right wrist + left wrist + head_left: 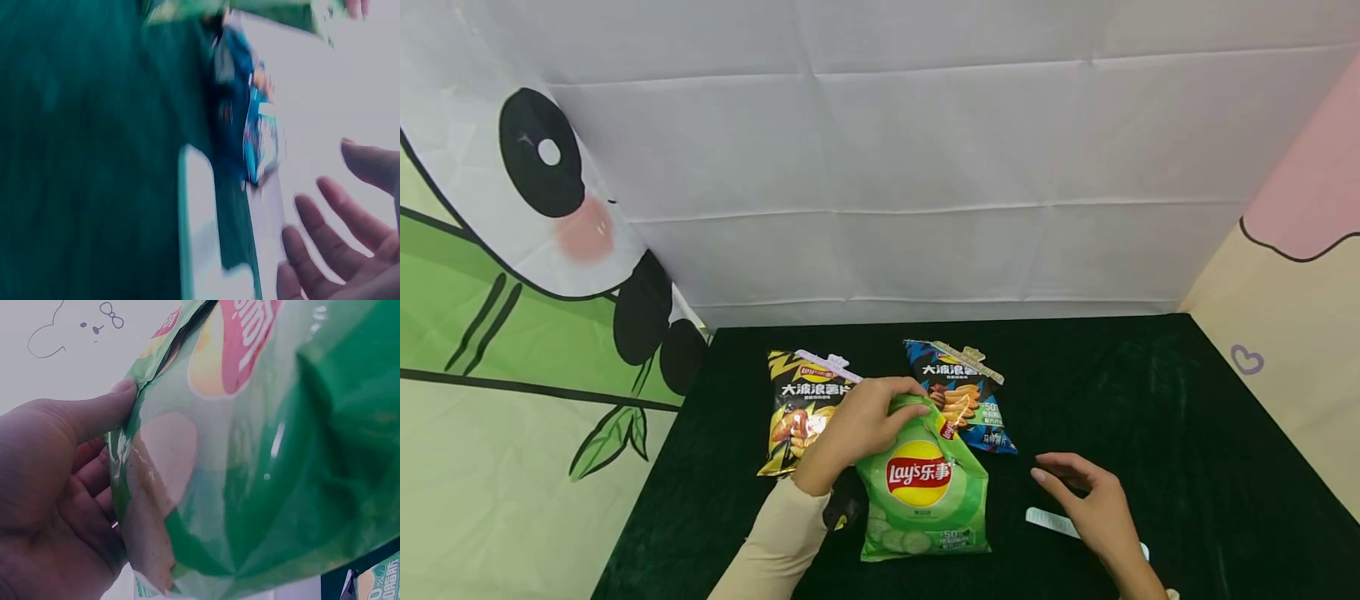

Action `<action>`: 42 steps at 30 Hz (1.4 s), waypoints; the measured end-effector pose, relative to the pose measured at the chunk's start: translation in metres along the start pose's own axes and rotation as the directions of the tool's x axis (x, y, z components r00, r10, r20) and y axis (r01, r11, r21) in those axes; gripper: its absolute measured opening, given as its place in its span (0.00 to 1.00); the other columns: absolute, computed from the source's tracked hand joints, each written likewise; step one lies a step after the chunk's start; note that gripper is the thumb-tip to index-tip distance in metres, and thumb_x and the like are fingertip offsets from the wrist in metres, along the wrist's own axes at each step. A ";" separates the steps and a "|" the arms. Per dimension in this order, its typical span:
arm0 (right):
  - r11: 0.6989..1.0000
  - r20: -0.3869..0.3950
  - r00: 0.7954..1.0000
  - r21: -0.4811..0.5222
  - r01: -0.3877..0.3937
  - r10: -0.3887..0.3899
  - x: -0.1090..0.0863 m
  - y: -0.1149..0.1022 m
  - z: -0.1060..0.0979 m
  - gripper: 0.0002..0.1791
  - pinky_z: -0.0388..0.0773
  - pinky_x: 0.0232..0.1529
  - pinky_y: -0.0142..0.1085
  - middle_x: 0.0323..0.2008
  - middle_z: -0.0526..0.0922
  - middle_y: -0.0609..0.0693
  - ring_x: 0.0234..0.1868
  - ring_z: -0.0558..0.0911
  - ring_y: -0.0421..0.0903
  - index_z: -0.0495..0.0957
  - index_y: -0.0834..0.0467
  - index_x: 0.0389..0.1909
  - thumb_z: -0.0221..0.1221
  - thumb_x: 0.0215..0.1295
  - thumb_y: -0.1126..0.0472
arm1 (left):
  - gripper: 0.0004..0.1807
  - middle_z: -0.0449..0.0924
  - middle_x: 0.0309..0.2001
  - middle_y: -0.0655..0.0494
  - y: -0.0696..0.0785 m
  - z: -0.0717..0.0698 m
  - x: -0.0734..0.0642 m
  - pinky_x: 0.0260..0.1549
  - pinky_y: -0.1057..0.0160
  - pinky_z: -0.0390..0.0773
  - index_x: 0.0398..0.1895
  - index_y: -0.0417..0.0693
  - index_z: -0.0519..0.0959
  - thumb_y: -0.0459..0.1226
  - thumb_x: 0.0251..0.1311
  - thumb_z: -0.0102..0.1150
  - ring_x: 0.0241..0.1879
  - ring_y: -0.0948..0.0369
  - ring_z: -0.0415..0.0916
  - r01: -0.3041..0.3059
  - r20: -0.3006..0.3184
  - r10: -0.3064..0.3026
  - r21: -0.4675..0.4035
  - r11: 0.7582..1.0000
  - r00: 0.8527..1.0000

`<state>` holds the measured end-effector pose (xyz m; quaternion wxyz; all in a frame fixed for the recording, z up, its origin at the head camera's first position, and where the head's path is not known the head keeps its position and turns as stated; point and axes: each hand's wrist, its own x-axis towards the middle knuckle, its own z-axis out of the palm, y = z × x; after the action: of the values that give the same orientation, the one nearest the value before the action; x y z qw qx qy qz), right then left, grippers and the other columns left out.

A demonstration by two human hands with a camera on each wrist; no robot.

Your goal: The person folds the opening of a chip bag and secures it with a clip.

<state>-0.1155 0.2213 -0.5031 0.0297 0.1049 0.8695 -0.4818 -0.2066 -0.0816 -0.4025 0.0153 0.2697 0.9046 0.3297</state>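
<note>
A green Lay's chip bag [922,500] stands near the middle of the dark green cloth. My left hand [868,421] grips its folded-over top edge. In the left wrist view the thumb lies on the near side of the bag, with the fingers behind it. My right hand [1093,504] is off to the right of the bag, its fingers loosely bent around nothing. Just beneath that hand lies a pale bag clip [1051,522], partly hidden by it. The right wrist view, blurred, shows the clip [201,231] beside the spread fingers.
Behind the green bag lie a black chip bag [782,437] with a lilac clip [829,365] and a blue chip bag [988,429] with a gold clip [968,361]. A small dark object [844,504] shows beside the left sleeve. White fabric [880,258] hangs behind the table.
</note>
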 end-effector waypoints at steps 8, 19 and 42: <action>0.948 0.089 0.994 -0.303 0.093 -0.069 -0.002 0.037 -0.041 0.33 0.73 0.54 0.61 0.64 0.75 0.65 0.62 0.73 0.65 0.76 0.55 0.62 0.66 0.62 0.40 | 0.08 0.88 0.45 0.60 -0.004 0.000 0.000 0.46 0.60 0.80 0.45 0.57 0.85 0.44 0.69 0.61 0.39 0.65 0.79 -0.018 -0.004 0.018 -0.014 1.000 1.000; 0.901 0.185 0.972 -0.381 0.205 -0.143 -0.007 0.059 -0.054 0.22 0.75 0.51 0.59 0.57 0.81 0.62 0.57 0.79 0.62 0.83 0.53 0.50 0.72 0.56 0.49 | 0.07 0.87 0.46 0.59 -0.007 -0.003 -0.001 0.50 0.56 0.81 0.46 0.57 0.84 0.44 0.69 0.61 0.42 0.63 0.81 0.001 0.001 -0.001 -0.010 1.000 1.000; 0.983 0.344 0.934 -0.116 0.140 -0.093 -0.005 0.044 -0.063 0.22 0.79 0.36 0.28 0.45 0.83 0.53 0.36 0.79 0.31 0.78 0.60 0.56 0.66 0.63 0.56 | 0.06 0.87 0.44 0.61 -0.007 -0.003 -0.002 0.48 0.57 0.80 0.45 0.59 0.84 0.44 0.69 0.60 0.39 0.64 0.79 0.021 -0.008 -0.021 -0.017 1.000 1.000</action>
<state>-0.0978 0.2963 -0.5047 0.1566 -0.0332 0.8875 -0.4320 -0.2087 -0.0891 -0.4052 0.0173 0.2586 0.9047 0.3382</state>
